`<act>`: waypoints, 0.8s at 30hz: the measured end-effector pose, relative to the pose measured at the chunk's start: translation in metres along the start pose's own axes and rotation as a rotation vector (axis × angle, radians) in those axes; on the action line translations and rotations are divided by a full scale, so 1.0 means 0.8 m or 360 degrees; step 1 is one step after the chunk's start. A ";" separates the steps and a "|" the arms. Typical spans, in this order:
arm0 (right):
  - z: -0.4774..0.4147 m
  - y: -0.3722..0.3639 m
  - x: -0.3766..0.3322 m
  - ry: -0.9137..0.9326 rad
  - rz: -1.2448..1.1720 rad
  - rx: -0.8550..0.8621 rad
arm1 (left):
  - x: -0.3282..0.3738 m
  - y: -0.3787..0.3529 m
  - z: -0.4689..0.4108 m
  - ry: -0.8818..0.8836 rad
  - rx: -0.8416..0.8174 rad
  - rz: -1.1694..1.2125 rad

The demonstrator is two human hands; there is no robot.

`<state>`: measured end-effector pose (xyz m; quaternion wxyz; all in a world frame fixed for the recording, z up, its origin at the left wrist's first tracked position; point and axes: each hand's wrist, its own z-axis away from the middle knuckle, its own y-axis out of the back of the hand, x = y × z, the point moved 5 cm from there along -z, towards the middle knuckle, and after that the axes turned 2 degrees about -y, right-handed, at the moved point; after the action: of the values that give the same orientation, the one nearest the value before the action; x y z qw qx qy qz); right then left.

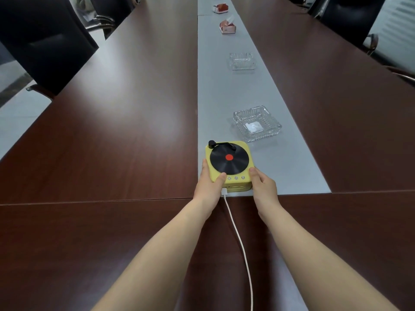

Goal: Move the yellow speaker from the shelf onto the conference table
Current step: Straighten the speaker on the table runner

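Note:
The yellow speaker (pixel 233 180), a square box with a black record disc and a red centre on top, sits on the grey middle strip of the conference table (pixel 112 131), near the strip's front end. My left hand (pixel 208 182) grips its left side with the thumb on the top edge. My right hand (pixel 262 185) holds its right side, thumb at the top corner. A white cable (pixel 238 239) is plugged into the speaker's front face and trails back towards me between my forearms.
A glass ashtray (pixel 257 123) stands just beyond the speaker on the grey strip, a second ashtray (pixel 242 61) farther on, then two tissue boxes (pixel 228 26). Black chairs (pixel 42 41) line both long sides of the dark wooden table.

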<state>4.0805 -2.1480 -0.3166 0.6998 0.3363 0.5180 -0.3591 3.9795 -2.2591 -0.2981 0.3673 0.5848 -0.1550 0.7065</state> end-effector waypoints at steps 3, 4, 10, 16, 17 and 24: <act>0.001 -0.001 0.000 0.0013 0.0005 -0.0017 | 0.000 0.000 -0.001 0.0004 0.0002 -0.0019; 0.000 -0.001 0.000 0.0019 0.0011 -0.0013 | -0.001 0.000 -0.001 0.0006 0.0000 -0.0028; 0.000 -0.001 -0.002 0.0052 -0.0004 -0.0014 | -0.002 -0.005 -0.005 0.0019 -0.0007 -0.0030; 0.000 -0.001 -0.003 0.0042 -0.0038 -0.0025 | -0.003 -0.006 -0.009 0.0037 0.0003 -0.0023; 0.000 -0.001 -0.004 0.0043 -0.0039 -0.0027 | -0.003 -0.007 -0.009 0.0038 -0.0001 -0.0021; 0.001 -0.002 -0.003 0.0052 -0.0038 -0.0022 | -0.005 -0.006 -0.011 0.0017 0.0011 -0.0015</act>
<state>4.0791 -2.1486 -0.3142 0.6893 0.3310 0.5358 -0.3582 3.9772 -2.2514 -0.3049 0.3695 0.5830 -0.1478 0.7083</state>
